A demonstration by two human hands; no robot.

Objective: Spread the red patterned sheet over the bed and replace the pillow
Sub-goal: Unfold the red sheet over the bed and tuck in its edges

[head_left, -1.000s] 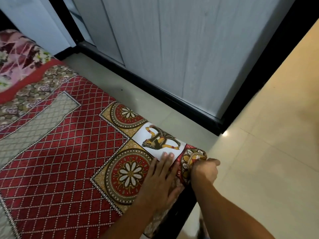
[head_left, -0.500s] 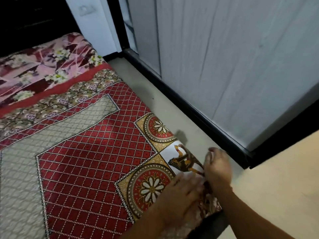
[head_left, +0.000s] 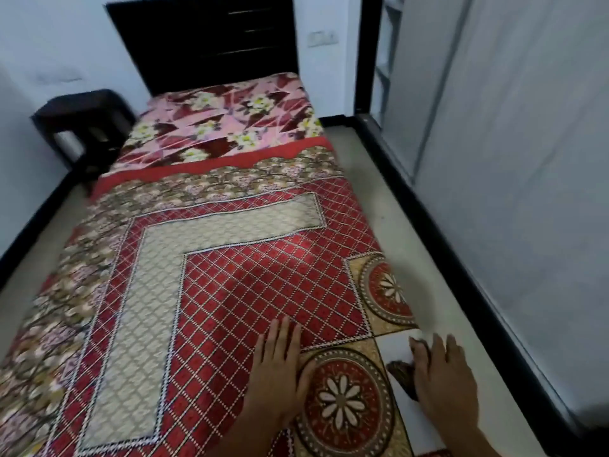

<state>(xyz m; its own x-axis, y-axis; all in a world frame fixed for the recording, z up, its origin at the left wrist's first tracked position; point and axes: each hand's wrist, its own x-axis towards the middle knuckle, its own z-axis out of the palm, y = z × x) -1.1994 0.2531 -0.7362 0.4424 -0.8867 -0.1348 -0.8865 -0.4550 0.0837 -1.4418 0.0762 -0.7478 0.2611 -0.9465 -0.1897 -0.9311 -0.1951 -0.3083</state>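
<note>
We see the red patterned sheet (head_left: 250,285) covering the bed's near part; left hand (head_left: 276,371) and right hand (head_left: 443,380) rest flat on it, fingers straight, gripping nothing.

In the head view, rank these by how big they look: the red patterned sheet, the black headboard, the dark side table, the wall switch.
1. red patterned sheet, largest, partly because it is nearest.
2. black headboard.
3. dark side table, clearly smaller than the headboard.
4. wall switch, smallest.
</note>
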